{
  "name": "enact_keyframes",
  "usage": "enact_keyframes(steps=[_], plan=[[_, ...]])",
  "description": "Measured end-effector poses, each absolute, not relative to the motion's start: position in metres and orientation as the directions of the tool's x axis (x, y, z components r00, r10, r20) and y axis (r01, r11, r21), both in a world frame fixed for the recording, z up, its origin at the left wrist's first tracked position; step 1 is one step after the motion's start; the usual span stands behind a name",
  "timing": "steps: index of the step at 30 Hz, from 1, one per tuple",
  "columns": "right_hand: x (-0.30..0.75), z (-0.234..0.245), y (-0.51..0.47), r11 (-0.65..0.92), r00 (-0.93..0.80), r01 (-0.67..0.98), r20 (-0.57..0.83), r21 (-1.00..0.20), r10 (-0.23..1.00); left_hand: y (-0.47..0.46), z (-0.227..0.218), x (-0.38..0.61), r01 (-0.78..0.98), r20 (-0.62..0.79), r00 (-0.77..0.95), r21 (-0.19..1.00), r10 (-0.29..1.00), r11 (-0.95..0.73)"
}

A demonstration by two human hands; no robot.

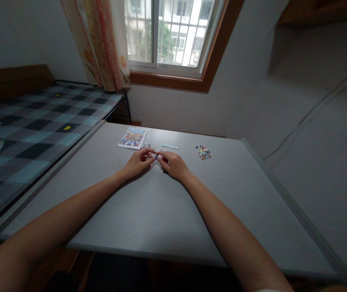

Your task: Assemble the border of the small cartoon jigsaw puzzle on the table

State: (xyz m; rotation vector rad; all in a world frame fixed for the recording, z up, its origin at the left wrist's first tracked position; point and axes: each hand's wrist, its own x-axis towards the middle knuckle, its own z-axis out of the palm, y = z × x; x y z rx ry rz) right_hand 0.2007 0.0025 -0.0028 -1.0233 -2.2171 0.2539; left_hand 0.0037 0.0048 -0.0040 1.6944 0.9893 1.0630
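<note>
Pinching small dark-blue and white puzzle pieces [156,156] between thumbs and fingertips, the person's left hand [138,162] and right hand [175,164] meet near the middle of the desk [131,221]. Each grip looks closed on these pieces from its own side, though the fingers hide how many there are and whether they are already locked together.

As for progress, the work appears to be at a fairly early stage. Just beyond the hands lies a pale-blue strip [170,146] of pieces in a row, which seems to be joined, though its seams are too small to check. To its left, a cluster [148,146] of pieces sits beside the lower right corner of a printed picture sheet [133,138]; the left hand partly covers the view there, so whether that cluster is assembled cannot be told. Well apart on the right, a heap [204,152] of mixed-colour pieces lies loose and, by its look, unplaced. A small dark object [165,171] shows just beneath the right hand, too obscured to identify.
</note>
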Motion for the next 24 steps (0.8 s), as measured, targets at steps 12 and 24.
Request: enact_keyframes(steps=[12, 24], plan=[[0.2, -0.0003, 0.0013, 0.668, -0.464, 0.604, 0.49, -0.434, 0.738, 0.0041, -0.0022, 0.0038, 0.179, 0.223, 0.323, 0.94, 0.92, -0.29], [0.2003, -0.0024, 0.0023, 0.671, -0.467, 0.609, 0.492, -0.423, 0.735, 0.0043, -0.0033, 0.0041, 0.168, 0.23, 0.323, 0.941, 0.918, -0.295]])
